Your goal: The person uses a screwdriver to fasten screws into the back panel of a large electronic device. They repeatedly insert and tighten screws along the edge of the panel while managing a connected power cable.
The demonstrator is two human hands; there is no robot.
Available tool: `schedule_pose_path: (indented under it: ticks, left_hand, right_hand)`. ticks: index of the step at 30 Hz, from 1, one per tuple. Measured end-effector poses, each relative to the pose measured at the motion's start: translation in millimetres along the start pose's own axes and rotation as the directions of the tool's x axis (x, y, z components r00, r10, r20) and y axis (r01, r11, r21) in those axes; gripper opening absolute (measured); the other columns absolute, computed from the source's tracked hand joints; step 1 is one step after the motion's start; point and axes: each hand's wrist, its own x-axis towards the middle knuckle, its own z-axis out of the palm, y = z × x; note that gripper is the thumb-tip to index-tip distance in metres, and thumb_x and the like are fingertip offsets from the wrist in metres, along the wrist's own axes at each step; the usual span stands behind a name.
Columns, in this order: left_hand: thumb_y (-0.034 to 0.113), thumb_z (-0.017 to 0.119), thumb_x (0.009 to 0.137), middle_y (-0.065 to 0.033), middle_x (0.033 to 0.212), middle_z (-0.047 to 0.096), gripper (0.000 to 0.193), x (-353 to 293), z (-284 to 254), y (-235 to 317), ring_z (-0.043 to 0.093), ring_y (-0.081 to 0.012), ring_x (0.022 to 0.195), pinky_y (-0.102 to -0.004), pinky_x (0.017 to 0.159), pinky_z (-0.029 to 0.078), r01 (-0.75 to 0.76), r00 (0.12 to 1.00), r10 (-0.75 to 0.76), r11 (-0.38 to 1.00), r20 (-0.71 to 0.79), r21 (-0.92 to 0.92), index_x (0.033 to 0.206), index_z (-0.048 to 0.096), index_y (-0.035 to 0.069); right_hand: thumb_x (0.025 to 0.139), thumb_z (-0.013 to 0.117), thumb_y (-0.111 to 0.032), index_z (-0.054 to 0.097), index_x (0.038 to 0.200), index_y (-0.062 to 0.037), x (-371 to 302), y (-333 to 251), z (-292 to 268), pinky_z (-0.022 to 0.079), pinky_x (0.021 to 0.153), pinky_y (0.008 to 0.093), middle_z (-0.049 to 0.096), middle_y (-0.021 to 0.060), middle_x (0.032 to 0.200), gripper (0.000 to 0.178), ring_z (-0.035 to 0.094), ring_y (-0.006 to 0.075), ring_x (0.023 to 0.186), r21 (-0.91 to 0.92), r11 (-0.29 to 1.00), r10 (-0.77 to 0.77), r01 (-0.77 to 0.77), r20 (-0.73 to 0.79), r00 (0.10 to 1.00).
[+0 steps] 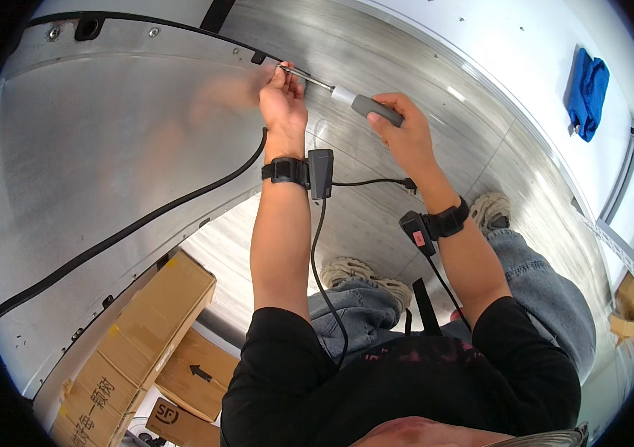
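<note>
A screwdriver (343, 94) with a white-and-grey handle and a long thin metal shaft is gripped by my right hand (405, 134) at the handle's rear end. Its shaft points up and left to the edge of a large metal panel (131, 141). There my left hand (285, 108) has its fingers pinched together around the shaft's tip. Whether a screw sits between those fingertips is too small to make out. A thick black cable (160, 210) runs across the panel and ends from view at my left wrist.
Cardboard boxes (134, 350) stand at the lower left beside the panel. Wrist straps with black units and thin cables are on both my forearms. A blue cloth (589, 95) lies on a white surface at the right. My shoes (365, 279) rest on the grey plank floor (473, 141).
</note>
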Motion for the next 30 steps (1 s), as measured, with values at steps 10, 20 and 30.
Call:
schedule_pose_path:
  ticks: [10,20,30]
  left_hand:
    - [0.019,0.050,0.092,0.0026,0.099,0.059,0.018,-1,-2,0,0.046,-0.0123,0.085,-0.0267,0.076,0.037,0.032,0.999,-0.032,0.999,0.020,-0.001,0.101,0.062,0.010]
    - [0.015,0.052,0.091,0.0029,0.099,0.060,0.014,2,-7,1,0.050,-0.0116,0.085,-0.0279,0.076,0.037,0.087,0.994,-0.083,0.995,0.070,-0.054,0.102,0.060,0.012]
    - [0.014,0.050,0.092,-0.0005,0.098,0.058,0.016,1,-7,1,0.050,-0.0139,0.084,-0.0281,0.077,0.041,0.057,0.996,-0.054,0.998,0.071,-0.038,0.102,0.061,0.008]
  right_hand:
    - [0.077,0.067,-0.006,0.045,0.108,-0.0027,-1,18,3,0.043,0.079,0.0314,0.050,0.0095,0.102,0.038,0.051,0.0183,0.093,-0.013,0.982,-0.190,0.189,-0.051,0.981]
    - [0.081,0.065,-0.008,0.054,0.102,-0.0030,-13,-15,7,0.046,0.071,0.0318,0.056,0.0123,0.096,0.024,0.056,0.0227,0.079,-0.023,0.999,0.025,-0.028,-0.109,0.994]
    - [0.088,0.057,-0.016,0.046,0.109,-0.0020,-13,6,12,0.046,0.071,0.0319,0.046,0.0139,0.104,0.027,0.053,0.0235,0.084,-0.195,0.934,-0.329,0.301,-0.134,0.935]
